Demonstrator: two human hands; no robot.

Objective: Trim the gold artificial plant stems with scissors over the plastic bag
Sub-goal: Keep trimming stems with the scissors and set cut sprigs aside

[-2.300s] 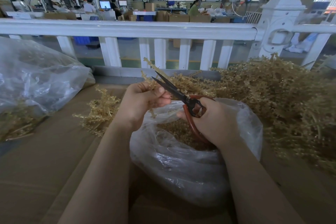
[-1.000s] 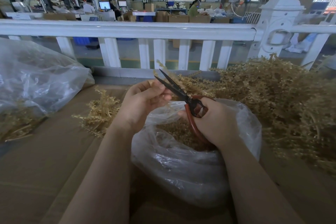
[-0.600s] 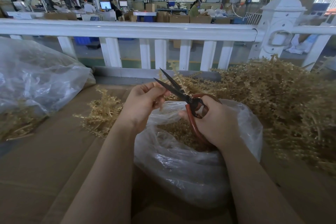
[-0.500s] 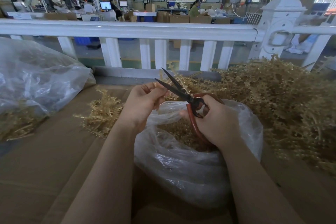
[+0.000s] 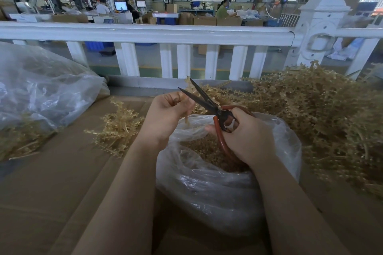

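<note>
- Left hand (image 5: 165, 115) pinches a gold stem (image 5: 187, 117), knobbly and pale, above the clear plastic bag (image 5: 217, 188) mid-tabletop.
- Right hand (image 5: 248, 136) grips red-handled scissors (image 5: 209, 103), dark blades spread around the stem.
- Gold stem pile (image 5: 321, 114) fills the tabletop's right edge.

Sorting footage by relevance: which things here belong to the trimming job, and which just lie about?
In the job:
left hand holding a gold stem
right hand holding scissors
plastic bag

Lying about:
big gold pile
small gold bunch
second bag
white railing
</note>
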